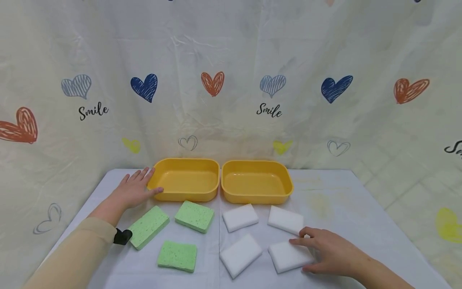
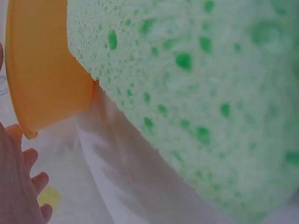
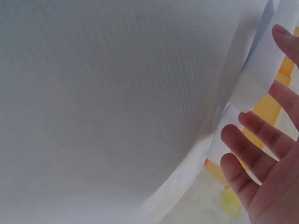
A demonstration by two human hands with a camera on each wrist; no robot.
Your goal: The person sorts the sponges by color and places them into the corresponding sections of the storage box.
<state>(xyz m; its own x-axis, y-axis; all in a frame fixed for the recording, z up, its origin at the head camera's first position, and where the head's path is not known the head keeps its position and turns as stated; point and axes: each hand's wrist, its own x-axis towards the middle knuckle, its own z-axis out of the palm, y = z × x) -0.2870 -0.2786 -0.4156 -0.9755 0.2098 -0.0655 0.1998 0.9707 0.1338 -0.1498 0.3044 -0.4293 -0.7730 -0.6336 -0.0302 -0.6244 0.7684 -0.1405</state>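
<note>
My left hand point(image 1: 135, 190) rests at the left end of the left yellow tray point(image 1: 189, 196), fingers straight and spread, thumb over its near rim. Beneath that wrist lies a green sponge point(image 1: 149, 227), which looms large in the left wrist view. Two more green sponges, one by the tray point(image 1: 195, 216) and one nearer me point(image 1: 177, 256), lie flat to its right. My right hand point(image 1: 333, 252) reaches over the right end of a white sponge point(image 1: 290, 256), its fingers apart and loosely bent. Whether the fingertips touch the sponge I cannot tell.
A second yellow tray point(image 1: 257, 198) stands close beside the first at the table's back. Other white sponges lie before it: one left point(image 1: 240, 218), one right point(image 1: 286, 219), one nearer point(image 1: 241, 255). A curtain point(image 1: 231, 52) printed with hearts hangs behind the white-covered table point(image 1: 332, 208).
</note>
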